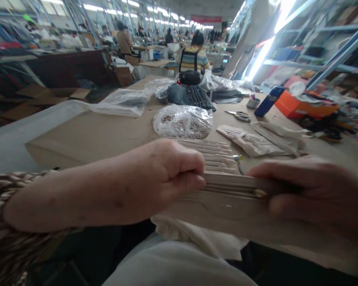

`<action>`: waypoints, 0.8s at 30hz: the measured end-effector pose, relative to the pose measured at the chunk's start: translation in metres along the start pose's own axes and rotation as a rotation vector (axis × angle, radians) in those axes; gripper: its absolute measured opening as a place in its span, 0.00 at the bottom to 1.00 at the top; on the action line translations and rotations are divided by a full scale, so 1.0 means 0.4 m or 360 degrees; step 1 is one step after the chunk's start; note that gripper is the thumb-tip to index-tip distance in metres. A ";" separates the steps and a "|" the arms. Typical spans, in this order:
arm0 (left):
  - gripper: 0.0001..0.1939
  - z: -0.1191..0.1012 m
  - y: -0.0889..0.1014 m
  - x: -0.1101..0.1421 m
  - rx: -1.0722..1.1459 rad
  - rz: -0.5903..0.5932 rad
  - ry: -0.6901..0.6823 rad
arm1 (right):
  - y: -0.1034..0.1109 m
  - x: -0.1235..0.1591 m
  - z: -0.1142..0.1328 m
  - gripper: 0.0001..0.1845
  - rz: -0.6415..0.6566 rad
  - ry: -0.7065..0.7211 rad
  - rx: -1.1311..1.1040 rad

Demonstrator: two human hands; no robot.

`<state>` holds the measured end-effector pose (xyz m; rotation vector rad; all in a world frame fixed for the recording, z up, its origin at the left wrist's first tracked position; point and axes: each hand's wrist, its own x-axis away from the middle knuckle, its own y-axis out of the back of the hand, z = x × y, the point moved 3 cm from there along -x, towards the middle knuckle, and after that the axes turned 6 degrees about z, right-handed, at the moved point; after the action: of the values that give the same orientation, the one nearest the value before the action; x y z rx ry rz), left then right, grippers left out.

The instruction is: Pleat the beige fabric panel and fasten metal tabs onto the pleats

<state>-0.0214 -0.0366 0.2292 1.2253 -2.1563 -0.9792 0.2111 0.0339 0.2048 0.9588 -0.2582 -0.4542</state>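
Between both hands a beige fabric piece with a zipper (226,204) is stretched sideways near the table's front edge. My left hand (179,171) is closed on its left part, thumb and fingers pinched together. My right hand (313,190), somewhat blurred, grips the right part. A small gold-coloured piece (259,193), perhaps the zipper slider, sits on the seam by the right fingers. Just beyond the hands lies a row of beige fabric strips (217,153), partly hidden by my left hand. More pale cloth (197,238) hangs below, over the lap.
Behind the strips, a clear plastic bag (183,122) of small brownish parts rests on the brown table (107,131). Scissors (240,115), beige fabric pieces (250,141), a dark blue box (268,101) and an orange box (304,105) are to the right. A person (193,55) sits farther back.
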 end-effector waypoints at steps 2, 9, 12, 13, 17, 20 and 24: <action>0.15 0.081 -0.059 -0.006 -0.0014 0.0062 0.0064 | -0.080 -0.014 -0.067 0.14 0.0188 -0.0044 -0.0011; 0.14 0.276 -0.220 -0.104 -0.0742 0.0300 0.0473 | -0.267 -0.083 -0.263 0.15 0.0226 -0.0427 0.0499; 0.15 0.291 -0.222 -0.135 -0.0850 0.0371 0.0574 | -0.283 -0.117 -0.286 0.16 0.0264 -0.0457 0.0722; 0.15 0.291 -0.223 -0.140 -0.0872 0.0381 0.0592 | -0.286 -0.126 -0.289 0.17 0.0282 -0.0475 0.0754; 0.11 0.264 -0.247 -0.139 -0.1188 0.0261 0.0514 | -0.290 -0.140 -0.281 0.18 0.0295 -0.0549 0.0765; 0.11 0.240 -0.302 -0.135 -0.1425 0.0117 0.0326 | -0.296 -0.135 -0.268 0.18 0.0289 -0.0577 0.0733; 0.17 0.261 -0.406 -0.133 -0.1302 0.0136 -0.0074 | -0.273 -0.139 -0.295 0.18 0.0247 -0.0475 0.0583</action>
<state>0.0197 -0.0099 0.0350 0.6987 -1.5306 -1.6256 0.1822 0.0928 0.0478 1.2168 -0.6995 -0.4135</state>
